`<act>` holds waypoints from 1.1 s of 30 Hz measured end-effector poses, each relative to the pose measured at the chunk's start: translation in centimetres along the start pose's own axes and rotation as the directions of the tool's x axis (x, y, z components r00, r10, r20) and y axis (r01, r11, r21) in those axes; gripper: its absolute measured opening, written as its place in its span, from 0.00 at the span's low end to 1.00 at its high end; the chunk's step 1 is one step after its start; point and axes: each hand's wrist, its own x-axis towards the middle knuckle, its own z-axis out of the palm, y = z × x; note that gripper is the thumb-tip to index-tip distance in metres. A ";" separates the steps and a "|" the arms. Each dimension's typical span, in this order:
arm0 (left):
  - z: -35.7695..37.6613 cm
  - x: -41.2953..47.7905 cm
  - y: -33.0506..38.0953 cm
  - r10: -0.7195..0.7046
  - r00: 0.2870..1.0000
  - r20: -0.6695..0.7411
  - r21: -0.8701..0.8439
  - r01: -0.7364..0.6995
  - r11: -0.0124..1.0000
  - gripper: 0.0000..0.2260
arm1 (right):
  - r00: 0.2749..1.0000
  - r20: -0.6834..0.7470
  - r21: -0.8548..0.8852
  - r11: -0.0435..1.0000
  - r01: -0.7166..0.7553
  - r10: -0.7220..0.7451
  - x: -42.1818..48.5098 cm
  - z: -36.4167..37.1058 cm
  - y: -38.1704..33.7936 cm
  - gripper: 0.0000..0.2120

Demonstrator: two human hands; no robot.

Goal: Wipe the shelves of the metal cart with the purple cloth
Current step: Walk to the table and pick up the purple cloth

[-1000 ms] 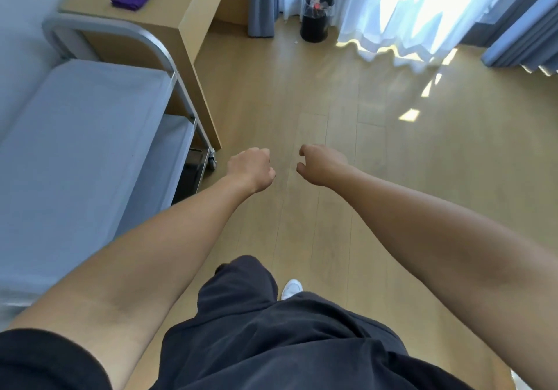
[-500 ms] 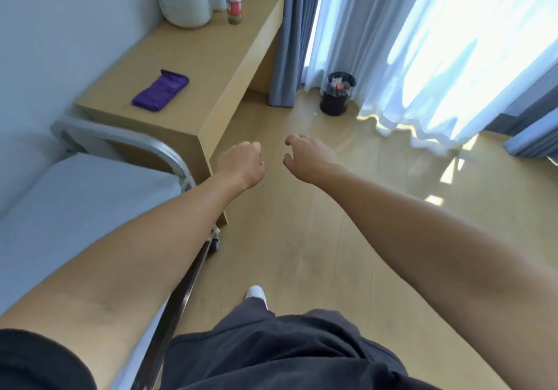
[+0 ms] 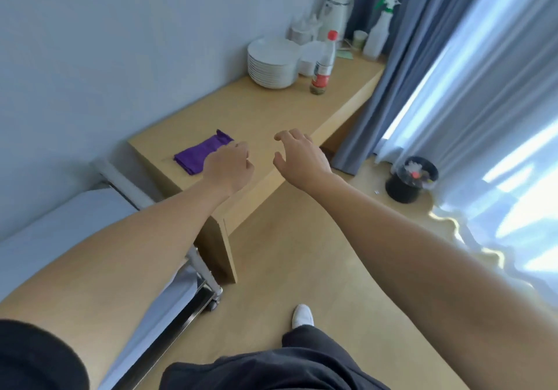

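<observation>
Where the view starts, nearest the camera: dark fabric trousers (image 3: 271, 368), one white shoe (image 3: 303, 315) on the pale wood-grain floor (image 3: 302, 253).

Metal cart (image 3: 60, 223) is low left: flat matte grey top shelf, rounded tubular handle at its far end, shiny steel frame rail and a caster at the corner. It stands right against the end panel of the wooden desk (image 3: 271, 111), a light laminate slab with square edges.

Both bare forearms reach out over the desk's near end. Left hand (image 3: 229, 169): fingers curled into a loose fist, nothing held. It overlaps the near corner of the purple cloth (image 3: 199, 152); cannot tell whether it touches. Right hand (image 3: 302, 154): fingers spread, slightly bent, empty, just beside the left.

The cloth is folded into a flat rectangle, soft nap, lying on the desk top near the cart end.

Far end of the desk: stack of round white plates (image 3: 271, 63), clear bottle (image 3: 323, 66) with red cap and label, white kettle (image 3: 336, 15), translucent spray bottle (image 3: 379, 30).

Right of the desk: grey-blue pleated curtain (image 3: 392, 87), black round bin (image 3: 410, 179) on the floor.
</observation>
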 end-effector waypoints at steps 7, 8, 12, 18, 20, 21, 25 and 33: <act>0.9 3.0 -4.0 -0.254 0.965 -0.069 0.022 0.256 0.966 0.06 | 0.960 0.191 -0.039 0.975 0.218 -0.207 10.3 2.2 1.3 0.21; 1.1 3.1 -4.9 -0.298 0.952 -0.073 0.019 0.300 0.954 0.06 | 0.948 0.214 -0.036 0.968 0.247 -0.234 11.5 3.0 0.9 0.20; 2.3 3.9 -8.9 -0.419 0.903 -0.097 0.013 0.422 0.906 0.07 | 0.886 0.302 -0.025 0.926 0.377 -0.352 15.9 6.6 -1.8 0.20; 3.8 5.4 -13.0 -0.460 0.880 -0.115 0.043 0.467 0.883 0.07 | 0.805 0.423 -0.074 0.869 0.489 -0.416 21.7 11.9 -4.9 0.19; 4.3 5.7 -13.5 -0.462 0.880 -0.113 0.078 0.471 0.878 0.07 | 0.779 0.447 -0.067 0.851 0.521 -0.441 23.1 13.6 -5.6 0.20; 4.5 5.8 -13.7 -0.462 0.880 -0.112 0.094 0.472 0.877 0.07 | 0.770 0.457 -0.057 0.849 0.526 -0.446 23.6 14.4 -5.9 0.21; 5.6 5.4 -13.9 -0.432 0.894 -0.116 0.117 0.444 0.888 0.08 | 0.703 0.542 -0.064 0.811 0.581 -0.461 24.6 17.2 -6.0 0.31; 7.0 4.9 -12.1 -0.523 0.843 -0.126 0.087 0.534 0.841 0.07 | 0.677 0.516 -0.146 0.726 0.672 -0.524 24.5 19.6 -4.5 0.26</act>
